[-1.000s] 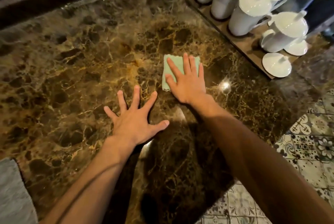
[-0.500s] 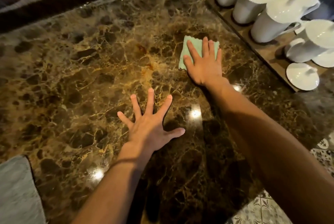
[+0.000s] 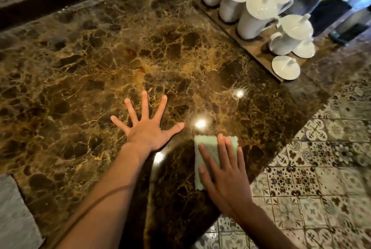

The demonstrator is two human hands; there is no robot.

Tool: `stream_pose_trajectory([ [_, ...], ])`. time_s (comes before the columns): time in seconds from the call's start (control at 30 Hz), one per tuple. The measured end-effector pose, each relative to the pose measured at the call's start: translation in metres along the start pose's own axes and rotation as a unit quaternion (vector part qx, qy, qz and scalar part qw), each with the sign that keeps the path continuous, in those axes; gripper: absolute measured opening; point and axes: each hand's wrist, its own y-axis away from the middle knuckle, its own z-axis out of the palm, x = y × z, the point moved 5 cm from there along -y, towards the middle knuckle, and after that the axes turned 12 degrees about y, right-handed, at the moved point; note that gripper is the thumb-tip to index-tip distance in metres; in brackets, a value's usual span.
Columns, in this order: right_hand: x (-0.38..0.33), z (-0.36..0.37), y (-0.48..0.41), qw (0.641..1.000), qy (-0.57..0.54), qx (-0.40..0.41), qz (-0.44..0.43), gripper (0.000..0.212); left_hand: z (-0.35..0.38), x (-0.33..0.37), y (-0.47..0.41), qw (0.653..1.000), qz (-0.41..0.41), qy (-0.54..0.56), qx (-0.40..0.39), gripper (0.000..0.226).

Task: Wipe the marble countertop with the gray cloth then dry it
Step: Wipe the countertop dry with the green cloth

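The brown veined marble countertop (image 3: 96, 52) fills most of the view. My right hand (image 3: 222, 170) lies flat on a small folded pale green cloth (image 3: 207, 148) and presses it onto the marble near the front edge. The cloth's left part and far corners show beyond my fingers. To its left, my left hand (image 3: 148, 130) rests palm down on the bare marble with fingers spread wide, holding nothing. A gray towel (image 3: 14, 214) lies on the counter at the bottom left corner, apart from both hands.
A wooden tray (image 3: 251, 47) at the back right carries several white lidded ceramic pots (image 3: 259, 13) and loose lids. The counter's front edge runs diagonally at the right, with patterned floor tiles (image 3: 321, 168) below. A dark ledge borders the back.
My right hand has slid the green cloth from the far middle of the counter back toward me to the near edge. My left hand stays spread flat on the marble.
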Motion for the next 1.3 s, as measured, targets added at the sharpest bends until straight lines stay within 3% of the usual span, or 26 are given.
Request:
stream_pose_trajectory([
  [0.17,-0.007,0.01,0.032,1.0,-0.006,-0.015,0.019,0.059,0.001,0.001,0.001,1.0,0.005,0.0,0.002,0.103],
  [0.33,0.001,0.002,0.001,1.0,-0.004,0.0,0.014,0.061,0.006,-0.002,-0.001,0.998,0.015,-0.018,0.055,0.099],
  [0.53,0.032,-0.025,-0.121,1.0,0.004,0.001,0.014,0.063,0.012,-0.002,0.004,0.983,0.046,-0.024,0.178,0.08],
  [1.0,0.069,-0.084,-0.377,0.999,-0.021,-0.032,0.021,0.063,0.014,-0.001,0.001,0.979,0.021,-0.03,0.199,0.075],
  [1.13,0.068,-0.082,-0.367,1.0,-0.016,-0.018,0.011,0.063,0.013,-0.001,0.0,0.979,0.018,-0.035,0.199,0.075],
  [1.3,0.06,-0.056,-0.273,1.0,-0.006,0.016,-0.017,0.06,0.013,-0.001,0.0,0.981,0.016,-0.04,0.191,0.075],
])
